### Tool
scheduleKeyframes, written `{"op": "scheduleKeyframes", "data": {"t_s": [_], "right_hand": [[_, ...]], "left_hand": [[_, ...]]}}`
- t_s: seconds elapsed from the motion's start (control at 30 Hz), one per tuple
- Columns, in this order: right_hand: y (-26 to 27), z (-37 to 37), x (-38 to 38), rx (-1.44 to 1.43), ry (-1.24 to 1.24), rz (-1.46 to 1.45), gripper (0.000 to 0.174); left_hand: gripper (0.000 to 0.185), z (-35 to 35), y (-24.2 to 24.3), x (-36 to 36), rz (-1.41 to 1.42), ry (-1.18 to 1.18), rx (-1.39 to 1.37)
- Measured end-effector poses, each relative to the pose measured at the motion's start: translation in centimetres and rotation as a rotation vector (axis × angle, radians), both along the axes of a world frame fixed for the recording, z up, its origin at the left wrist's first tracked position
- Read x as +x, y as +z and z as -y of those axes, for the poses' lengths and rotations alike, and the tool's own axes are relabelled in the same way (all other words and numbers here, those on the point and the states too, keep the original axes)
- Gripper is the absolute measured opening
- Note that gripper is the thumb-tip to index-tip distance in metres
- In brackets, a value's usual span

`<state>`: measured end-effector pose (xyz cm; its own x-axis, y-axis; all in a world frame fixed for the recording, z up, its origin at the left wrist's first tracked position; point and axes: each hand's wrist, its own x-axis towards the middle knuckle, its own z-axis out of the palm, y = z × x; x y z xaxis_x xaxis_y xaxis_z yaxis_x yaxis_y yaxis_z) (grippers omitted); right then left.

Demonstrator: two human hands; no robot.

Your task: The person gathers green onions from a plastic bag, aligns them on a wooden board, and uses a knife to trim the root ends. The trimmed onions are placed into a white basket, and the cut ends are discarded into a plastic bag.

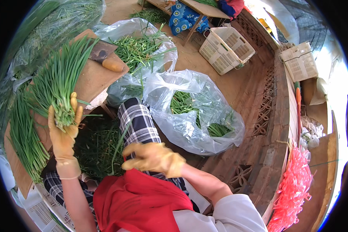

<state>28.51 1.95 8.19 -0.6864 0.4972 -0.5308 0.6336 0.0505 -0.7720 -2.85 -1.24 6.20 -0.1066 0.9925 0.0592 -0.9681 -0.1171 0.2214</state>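
My left hand, in a yellow rubber glove, grips a bunch of green chives by its pale root ends. The leaves fan up over a wooden board. Another chive bundle lies on the board's left side. A knife with a wide dark blade and a wooden handle rests at the board's far corner. Over my lap, my right hand, gloved too and blurred, has thumb and fingers apart. A loose green leaf hangs in front of its fingertips, apparently not held.
Leaf scraps cover the floor under the board. Clear plastic bags of greens stand ahead. Beyond are a white plastic crate and a person's patterned blue clothing. Pink plastic strips hang by the brick ledge at right.
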Motion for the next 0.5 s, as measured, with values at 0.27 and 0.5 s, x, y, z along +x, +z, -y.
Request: {"op": "scheduleKeyframes", "data": {"t_s": [0.27,0.5], "right_hand": [[-10.4,-6.6,22.0,0.027,-1.205,-0.121,0.026],[-21.7,-10.3,36.1,-0.469,-1.540,-0.156,0.019]], "left_hand": [[0.068,2.8,3.2,1.9,0.401,0.030,-0.262],[0.057,6.0,2.2,3.6,0.052,0.039,-0.342]]}}
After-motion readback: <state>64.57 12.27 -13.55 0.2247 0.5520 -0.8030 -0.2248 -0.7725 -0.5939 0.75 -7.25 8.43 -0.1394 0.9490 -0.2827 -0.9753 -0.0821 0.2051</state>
